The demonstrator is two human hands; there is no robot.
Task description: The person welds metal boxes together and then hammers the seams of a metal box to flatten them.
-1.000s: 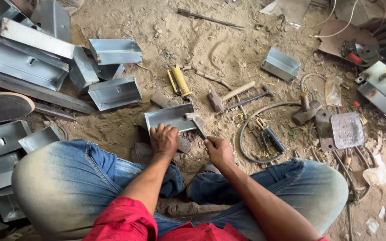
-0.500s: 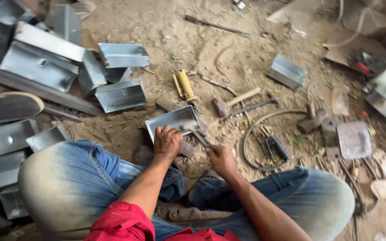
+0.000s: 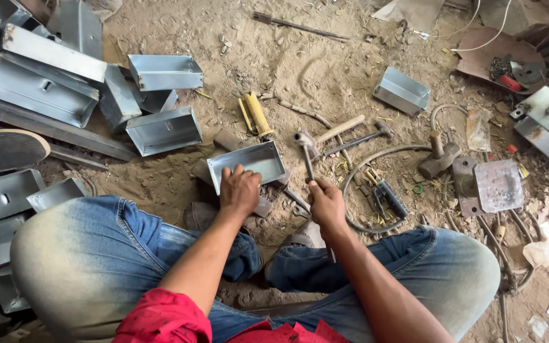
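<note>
Left hand: my left hand [image 3: 239,189] lies fingers-down on the near rim of the open metal box [image 3: 247,164], gripping that edge and holding it against the ground.
Right hand: my right hand [image 3: 326,202] is curled tight around the handle of a hammer [image 3: 306,154]; the shaft points away from me and the metal head sits just beside the box's right end, whether touching it I cannot tell.
Metal box: a shallow grey sheet-metal tray, open side up, resting on the sandy floor [image 3: 300,63] right in front of my crossed legs, between my two hands.
Legs: I see blue jeans to either side and a red sleeve at the bottom edge.
Left of the box: two more open metal boxes, one [image 3: 164,129] near and one [image 3: 164,72] further off, and beyond them a pile of long folded sheet-metal channels [image 3: 46,70].
Beyond the box: a yellow-handled tool [image 3: 257,114] lying in the sand just past its far edge.
Right of the hammer: a wooden-handled hammer [image 3: 341,128], a second mallet [image 3: 438,155], a loop of hose [image 3: 376,159], and a flat metal plate [image 3: 497,184].
Far right: another small metal box [image 3: 401,91], well apart from my hands.
</note>
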